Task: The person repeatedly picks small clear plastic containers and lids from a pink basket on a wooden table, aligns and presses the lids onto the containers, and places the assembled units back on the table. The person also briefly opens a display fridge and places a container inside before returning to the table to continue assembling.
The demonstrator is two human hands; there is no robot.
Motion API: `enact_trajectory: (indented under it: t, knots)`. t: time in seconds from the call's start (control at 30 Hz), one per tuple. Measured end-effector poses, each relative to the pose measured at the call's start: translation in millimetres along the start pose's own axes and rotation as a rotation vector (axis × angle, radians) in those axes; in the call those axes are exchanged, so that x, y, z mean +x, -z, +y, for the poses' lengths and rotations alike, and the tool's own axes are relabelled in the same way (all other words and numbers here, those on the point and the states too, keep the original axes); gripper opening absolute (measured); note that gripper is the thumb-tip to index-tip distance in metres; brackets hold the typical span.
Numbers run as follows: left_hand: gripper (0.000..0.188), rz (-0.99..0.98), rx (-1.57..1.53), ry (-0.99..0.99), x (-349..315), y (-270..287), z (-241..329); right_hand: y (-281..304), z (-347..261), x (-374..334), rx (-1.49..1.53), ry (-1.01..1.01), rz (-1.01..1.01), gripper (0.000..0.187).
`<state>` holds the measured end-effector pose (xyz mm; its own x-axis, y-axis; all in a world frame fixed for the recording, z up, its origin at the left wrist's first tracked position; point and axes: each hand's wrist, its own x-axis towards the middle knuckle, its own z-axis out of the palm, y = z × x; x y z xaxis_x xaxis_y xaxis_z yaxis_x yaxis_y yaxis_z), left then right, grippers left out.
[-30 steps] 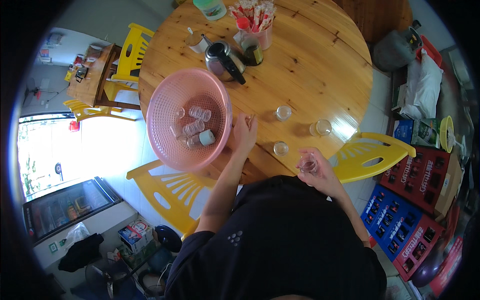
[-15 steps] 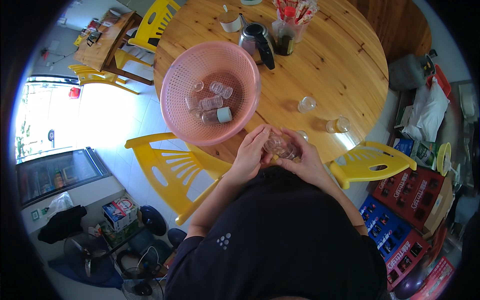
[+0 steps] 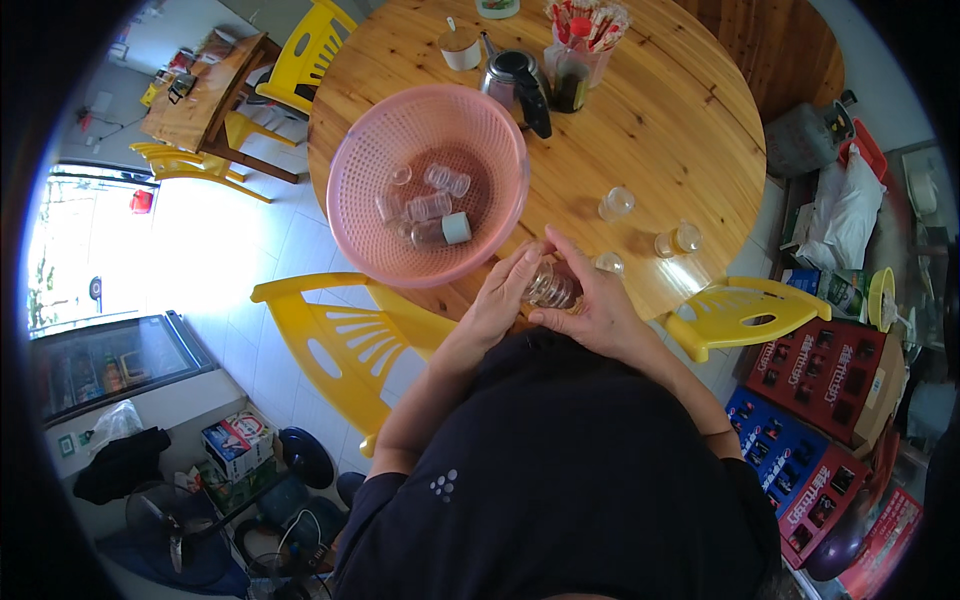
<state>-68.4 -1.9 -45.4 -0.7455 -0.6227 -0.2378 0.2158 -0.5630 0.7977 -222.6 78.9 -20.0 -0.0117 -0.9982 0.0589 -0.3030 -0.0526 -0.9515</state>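
Between my palms, in front of my body at the table's near edge, I hold small clear cups (image 3: 552, 287). Whether they are stacked or merely side by side, I cannot tell. My left hand (image 3: 505, 293) wraps them from the left, while my right hand (image 3: 601, 300) cups them from the right with the fingertips close together. Just beyond my right hand stands a clear cup (image 3: 609, 264), partly hidden. Farther off are another clear cup (image 3: 617, 203) and one lying tilted (image 3: 680, 240). To the left, a pink colander (image 3: 345, 215) holds several clear cups (image 3: 430, 207) and a bottle with a pale cap (image 3: 441, 231).
On the round wooden table (image 3: 665, 120) stand a steel kettle (image 3: 507, 78), a white lidded pot (image 3: 461, 50), a dark bottle (image 3: 571, 85) and a holder of wrapped chopsticks (image 3: 598, 62). Yellow chairs (image 3: 320, 310) flank me. Crates (image 3: 815, 375) are stacked at right.
My hands have turned the clear cups and closed nearer together, fingertips raised. The whole view has shifted slightly; the colander and the cups on the table look unmoved.
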Motion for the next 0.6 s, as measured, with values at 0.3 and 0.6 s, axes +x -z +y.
enact_trajectory:
  t: [0.3, 0.6]
  knots:
    - [0.039, 0.133, 0.419, -0.251, -15.3, 2.2, -4.9, -5.7, 4.9, 4.8, 0.407, -0.155, -0.084, 0.097]
    - [0.040, -0.062, 0.658, -0.267, -36.3, 17.3, 8.1, -1.2, 13.0, 4.1, 0.540, -0.302, -0.237, 0.090]
